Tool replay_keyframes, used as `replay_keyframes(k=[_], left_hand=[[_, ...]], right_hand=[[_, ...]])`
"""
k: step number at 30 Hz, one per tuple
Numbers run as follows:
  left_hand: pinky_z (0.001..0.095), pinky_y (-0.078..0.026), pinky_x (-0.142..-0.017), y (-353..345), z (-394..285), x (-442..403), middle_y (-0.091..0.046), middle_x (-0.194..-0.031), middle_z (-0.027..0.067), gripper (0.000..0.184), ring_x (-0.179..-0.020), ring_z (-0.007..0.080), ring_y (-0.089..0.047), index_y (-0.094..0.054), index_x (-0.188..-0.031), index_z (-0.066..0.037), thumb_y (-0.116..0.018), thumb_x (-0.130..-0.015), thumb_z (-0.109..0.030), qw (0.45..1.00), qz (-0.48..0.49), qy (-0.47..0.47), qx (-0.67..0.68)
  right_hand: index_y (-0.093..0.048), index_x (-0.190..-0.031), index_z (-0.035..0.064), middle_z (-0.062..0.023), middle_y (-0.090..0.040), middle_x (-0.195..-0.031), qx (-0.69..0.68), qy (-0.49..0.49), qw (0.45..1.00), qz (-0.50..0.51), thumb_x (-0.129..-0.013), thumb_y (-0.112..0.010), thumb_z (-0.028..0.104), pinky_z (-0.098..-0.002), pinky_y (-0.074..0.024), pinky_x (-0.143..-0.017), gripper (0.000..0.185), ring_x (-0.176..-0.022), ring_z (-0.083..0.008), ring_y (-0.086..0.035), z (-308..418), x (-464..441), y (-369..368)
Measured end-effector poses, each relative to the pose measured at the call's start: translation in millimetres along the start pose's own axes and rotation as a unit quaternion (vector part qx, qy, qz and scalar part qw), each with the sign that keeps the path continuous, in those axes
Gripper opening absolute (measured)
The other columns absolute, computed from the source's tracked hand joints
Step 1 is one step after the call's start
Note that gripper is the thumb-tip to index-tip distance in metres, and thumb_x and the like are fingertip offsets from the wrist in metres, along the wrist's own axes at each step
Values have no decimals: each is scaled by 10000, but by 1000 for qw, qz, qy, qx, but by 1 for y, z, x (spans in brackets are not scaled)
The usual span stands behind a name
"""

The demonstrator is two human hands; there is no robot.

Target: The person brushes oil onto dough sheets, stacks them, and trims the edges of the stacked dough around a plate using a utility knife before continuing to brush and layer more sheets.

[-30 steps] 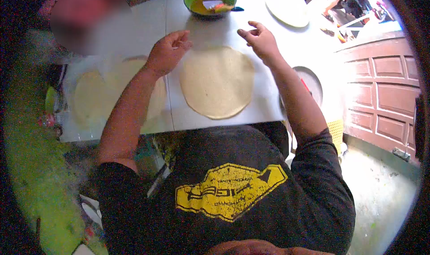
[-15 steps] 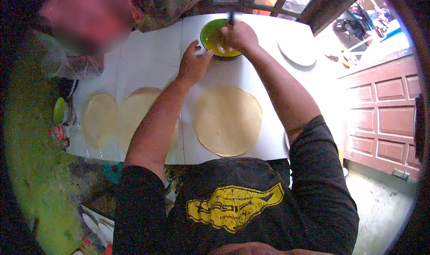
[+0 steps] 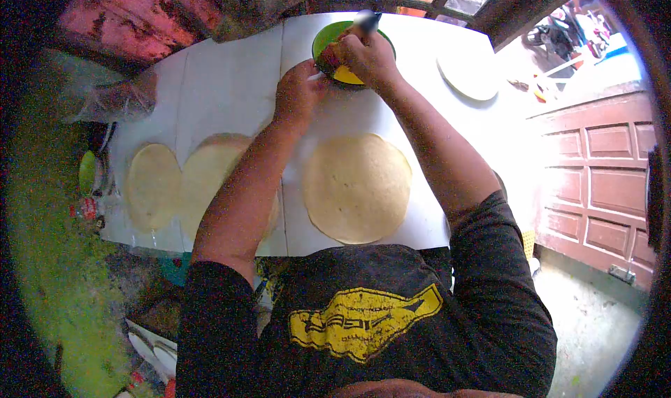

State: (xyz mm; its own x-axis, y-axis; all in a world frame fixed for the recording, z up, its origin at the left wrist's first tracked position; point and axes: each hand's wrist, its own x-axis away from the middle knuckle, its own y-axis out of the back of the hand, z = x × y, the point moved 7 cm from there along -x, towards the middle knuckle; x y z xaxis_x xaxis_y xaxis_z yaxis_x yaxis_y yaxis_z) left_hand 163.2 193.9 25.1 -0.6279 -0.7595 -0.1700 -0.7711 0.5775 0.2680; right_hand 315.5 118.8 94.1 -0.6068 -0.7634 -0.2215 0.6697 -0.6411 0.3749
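Note:
A green bowl (image 3: 321, 44) with yellow liquid (image 3: 347, 76) in it stands at the far side of the white table. My left hand (image 3: 297, 96) is at the bowl's near left rim, its fingers closed against the edge. Over the bowl, my right hand (image 3: 372, 57) grips a dark-handled utensil (image 3: 374, 22), handle pointing up and away. Its working end is hidden, so I cannot tell its kind. Something reddish shows inside the bowl beside my right fingers. Between my forearms and nearer my body lies a round flat sheet of dough (image 3: 358, 188).
Two more dough rounds lie on the left: an outer one (image 3: 154, 187) and another (image 3: 213, 174) partly under my left forearm. A white round plate (image 3: 467, 76) sits at the back right. Clear plastic (image 3: 115, 101) is by the table's left edge; a brown panelled door (image 3: 594, 167) stands right.
My left hand has closed in on the bowl's rim, its fingers less spread. My right hand has shifted slightly, and the utensil's handle now tilts more to the right.

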Motion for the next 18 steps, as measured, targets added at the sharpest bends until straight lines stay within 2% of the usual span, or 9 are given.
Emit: replay_keyframes(k=[1, 2, 3, 5, 7, 10, 15, 17, 18], left_hand=[[357, -535, -793, 0, -12, 3, -636, -1105, 137, 388, -880, 237, -656, -560, -1210, 10, -622, -829, -26, 999, -1, -6, -52], [357, -535, -793, -1, -11, 3, -636, -1105, 137, 388, -880, 237, -656, -560, -1210, 10, -622, -829, -26, 999, -1, -6, -52], [362, -536, -789, -1, -6, 3, -624, -1125, 141, 381, -890, 245, -651, -556, -1218, 7, -606, -847, -66, 999, 4, 27, 17], [367, -537, -784, -2, -5, 3, -611, -1146, 146, 379, -900, 253, -646, -551, -1225, 4, -591, -865, -107, 994, 9, 61, 84], [364, -533, -781, -5, 5, 7, -591, -1173, 158, 398, -901, 250, -636, -536, -1238, 16, -508, -916, -217, 923, -40, 217, 314], [347, -521, -766, -2, -23, 16, -596, -1148, 159, 455, -883, 242, -633, -536, -1227, 29, -440, -933, -305, 946, -51, 206, 244], [332, -515, -771, 1, -9, 8, -599, -1140, 159, 449, -894, 239, -628, -544, -1205, 36, -453, -927, -304, 952, -42, 200, 228], [333, -515, -772, 2, -2, 10, -600, -1135, 161, 457, -901, 240, -626, -546, -1200, 37, -450, -927, -316, 948, -45, 222, 223], [348, -514, -795, 5, -2, 6, -587, -1163, 175, 470, -905, 247, -624, -546, -1194, 45, -457, -928, -332, 971, -8, 193, 140]], right_hand=[[-628, -877, 31, -194, -676, -825, 1, 0, 1000, -1, -854, -576, 369, -426, -525, -735, 343, -797, -340, -674, -1, 0, -1], [-624, -887, 15, -141, -649, -789, -48, -19, 999, -6, -859, -549, 299, -370, -512, -652, 296, -705, -254, -638, -8, -1, -4], [-621, -897, -1, -89, -621, -753, -98, -37, 994, -11, -865, -522, 229, -314, -500, -568, 253, -612, -168, -601, -15, -2, -7], [-616, -871, 5, -74, -606, -730, -122, -47, 991, -27, -861, -523, 226, -300, -484, -538, 240, -587, -154, -584, -24, -3, -9], [-610, -845, 11, -59, -591, -708, -147, -58, 987, -43, -858, -524, 223, -286, -468, -509, 230, -562, -139, -567, -31, -2, -10], [-609, -831, 28, -43, -584, -684, -159, -57, 985, -35, -880, -540, 232, -281, -464, -499, 221, -546, -135, -555, -32, -1, -12], [-612, -786, 44, -34, -581, -637, -90, 15, 995, -43, -920, -589, 292, -276, -447, -463, 282, -511, -123, -540, -37, -11, -14], [-617, -808, 39, -40, -594, -625, -97, -10, 995, 13, -923, -600, 325, -273, -471, -494, 309, -520, -129, -562, -45, -17, -15], [-617, -831, 32, -50, -608, -655, -64, 20, 998, 12, -924, -603, 321, -276, -477, -506, 304, -529, -134, -572, -35, -17, -7]])
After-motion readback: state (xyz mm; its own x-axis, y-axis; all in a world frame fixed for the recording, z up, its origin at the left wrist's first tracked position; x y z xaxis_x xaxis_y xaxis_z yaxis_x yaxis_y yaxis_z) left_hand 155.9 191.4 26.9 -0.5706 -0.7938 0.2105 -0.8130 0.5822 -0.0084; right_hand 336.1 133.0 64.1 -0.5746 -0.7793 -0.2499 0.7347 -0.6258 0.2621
